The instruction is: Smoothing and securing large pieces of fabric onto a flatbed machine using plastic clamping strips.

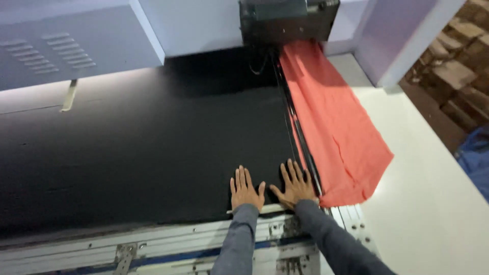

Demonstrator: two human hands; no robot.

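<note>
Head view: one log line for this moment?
left hand flat on black felt bed | right hand flat beside | red cloth draped right

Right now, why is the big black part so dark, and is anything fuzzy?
Head view: the flat black felt-like sheet reflects almost no light; shadow deepens under the dark machine head; the brown stacked boxes look soft and blurry; both hands stay fairly sharp.
</note>
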